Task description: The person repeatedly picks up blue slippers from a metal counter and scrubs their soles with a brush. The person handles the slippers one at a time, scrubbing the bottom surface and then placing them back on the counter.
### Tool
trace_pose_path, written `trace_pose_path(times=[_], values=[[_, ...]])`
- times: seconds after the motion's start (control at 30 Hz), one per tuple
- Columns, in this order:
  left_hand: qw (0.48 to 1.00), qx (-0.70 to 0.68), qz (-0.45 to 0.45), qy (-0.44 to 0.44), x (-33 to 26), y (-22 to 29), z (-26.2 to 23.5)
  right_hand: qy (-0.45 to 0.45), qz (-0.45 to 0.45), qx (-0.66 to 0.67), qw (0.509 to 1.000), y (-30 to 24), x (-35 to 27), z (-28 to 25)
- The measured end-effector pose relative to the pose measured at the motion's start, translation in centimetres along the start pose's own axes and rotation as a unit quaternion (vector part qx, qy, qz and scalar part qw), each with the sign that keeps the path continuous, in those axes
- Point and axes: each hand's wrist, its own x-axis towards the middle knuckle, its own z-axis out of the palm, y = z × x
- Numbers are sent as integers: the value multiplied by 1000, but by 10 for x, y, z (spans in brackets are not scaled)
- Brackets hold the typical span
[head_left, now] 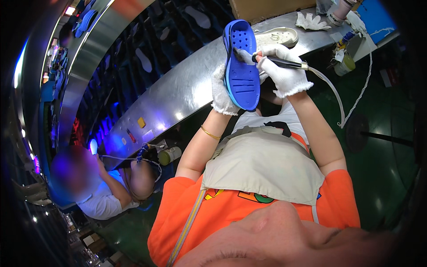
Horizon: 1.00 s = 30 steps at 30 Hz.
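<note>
Blue shoe (243, 87), left hand (223, 92) clamped on its left edge, right hand (285, 76) beside it, wrapped around black-handled brush (287, 63)

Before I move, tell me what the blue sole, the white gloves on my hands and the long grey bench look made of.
Blue sole: probably foam or rubber, satin, judging by its moulded holes and lines. White gloves: likely knitted cotton or a blend, matte, with ruffled cuffs. Grey bench: seemingly bare sheet metal, semi-polished, given its streaky sheen and bright spots.
</note>
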Motion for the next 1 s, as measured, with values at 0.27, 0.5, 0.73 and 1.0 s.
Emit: trace_pose_path(times=[0.27,0.5,0.73,1.0], values=[[999,38,14,13,5,7,-16,25,34,111,993,5,7,-7],[996,88,9,17,8,7,-9,-14,-36,14,999,26,27,-7],[991,110,59,39,13,21,-8,-29,99,26,994,-2,14,-14],[990,127,41,37,6,15,5,18,68,124,990,-9,7,-13]])
